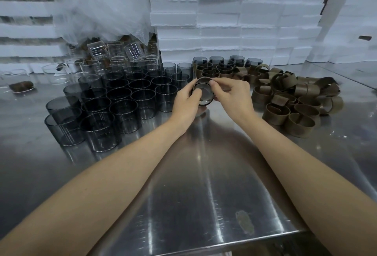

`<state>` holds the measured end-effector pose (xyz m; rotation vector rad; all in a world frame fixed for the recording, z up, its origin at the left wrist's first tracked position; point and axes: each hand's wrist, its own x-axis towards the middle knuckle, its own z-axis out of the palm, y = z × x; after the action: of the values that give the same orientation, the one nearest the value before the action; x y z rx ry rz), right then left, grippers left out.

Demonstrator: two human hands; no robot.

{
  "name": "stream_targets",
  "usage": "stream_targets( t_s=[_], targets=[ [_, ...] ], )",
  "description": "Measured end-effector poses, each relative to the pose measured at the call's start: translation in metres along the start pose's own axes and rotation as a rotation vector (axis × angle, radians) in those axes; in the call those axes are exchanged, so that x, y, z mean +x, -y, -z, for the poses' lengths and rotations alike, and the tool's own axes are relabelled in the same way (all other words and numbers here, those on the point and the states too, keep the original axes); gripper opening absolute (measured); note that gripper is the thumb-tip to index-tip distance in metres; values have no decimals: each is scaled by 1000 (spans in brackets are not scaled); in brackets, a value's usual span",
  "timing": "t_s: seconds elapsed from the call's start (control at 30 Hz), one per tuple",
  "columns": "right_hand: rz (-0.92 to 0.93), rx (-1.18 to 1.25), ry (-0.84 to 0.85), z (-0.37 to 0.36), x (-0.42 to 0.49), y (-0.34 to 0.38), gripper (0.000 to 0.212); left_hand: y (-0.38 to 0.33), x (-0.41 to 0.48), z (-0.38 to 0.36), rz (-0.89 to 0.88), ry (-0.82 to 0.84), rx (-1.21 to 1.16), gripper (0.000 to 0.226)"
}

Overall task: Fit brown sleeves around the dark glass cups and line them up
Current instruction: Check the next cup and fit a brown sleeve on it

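**Operator:** What do you record for the grip?

**Inspector:** You hold one dark smoked-glass cylindrical cup (202, 95) just above the brushed steel table (204, 174), tilted with its mouth toward you. Your left hand (186, 101) curls round the cup's left wall. Your right hand (232, 96) pinches the upper right rim between thumb and forefinger. Both hands are grasping the cup, and neither is relaxed. A brown band-shaped sleeve (204, 78) lies round the cup's far edge. I cannot tell how far on it sits.

**Operator:** And the stock around it?

**Inspector:** To the left of your grip, the bare dark glass cups (122, 100) stand upright in close rows, many of them touching. Just beyond your grip, the sleeved dark cups (216, 69) stand together in a cluster. To the right of your right hand, the loose brown sleeves (295, 100) lie in a heap, some curled and some sprung open. Beyond and to the left of the grip, clear glass beakers (122, 54) sit under crumpled clear plastic sheeting (106, 11). Stacked white foam boxes (224, 21) stand behind everything.
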<state>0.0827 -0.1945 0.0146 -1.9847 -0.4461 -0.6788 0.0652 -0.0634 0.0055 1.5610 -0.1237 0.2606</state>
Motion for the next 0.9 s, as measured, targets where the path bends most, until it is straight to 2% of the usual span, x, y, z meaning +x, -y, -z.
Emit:
stream_targets(
  t_s=[0.37, 0.73, 0.9],
  targets=[
    [-20, 14, 9, 4, -1, 0, 17, 3, 3, 1, 35, 16, 6, 49],
    [85, -72, 20, 10, 0, -6, 18, 4, 3, 4, -26, 79, 71, 68],
    [118, -96, -12, 11, 1, -5, 20, 3, 4, 3, -18, 72, 25, 72]
  ],
)
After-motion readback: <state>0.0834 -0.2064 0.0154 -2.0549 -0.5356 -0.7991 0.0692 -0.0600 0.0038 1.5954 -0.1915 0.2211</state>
